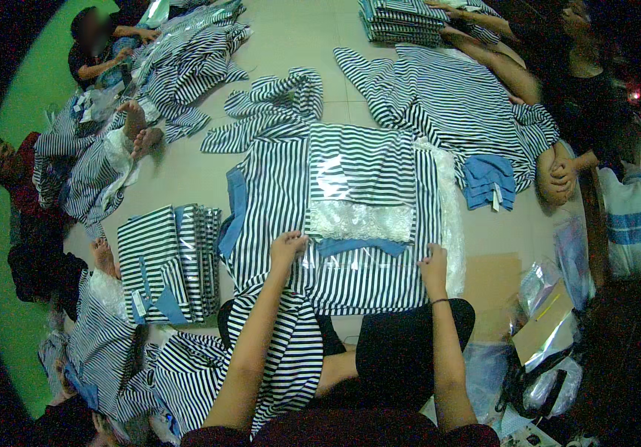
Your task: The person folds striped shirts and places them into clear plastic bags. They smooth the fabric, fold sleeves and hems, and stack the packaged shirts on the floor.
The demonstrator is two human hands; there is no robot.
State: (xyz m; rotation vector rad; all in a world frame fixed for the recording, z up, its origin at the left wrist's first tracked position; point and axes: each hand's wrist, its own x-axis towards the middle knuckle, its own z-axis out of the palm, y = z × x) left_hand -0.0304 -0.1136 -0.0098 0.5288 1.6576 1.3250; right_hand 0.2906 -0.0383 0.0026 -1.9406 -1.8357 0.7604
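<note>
In front of me lies a spread black-and-white striped shirt with blue trim at its left. On top is a folded striped garment with a band of white lace and a blue collar at its near edge. Glints show a clear plastic bag over it, its near part reaching between my hands. My left hand pinches the plastic near the collar's left end. On the other side my right hand is also closed, fingertips pinched at the plastic's right edge; the exact grip is small.
Stacked packed striped shirts stand at the left, with another stack at the far right. Loose striped garments cover much floor. Cardboard and plastic bags lie at my right. Other people sit around.
</note>
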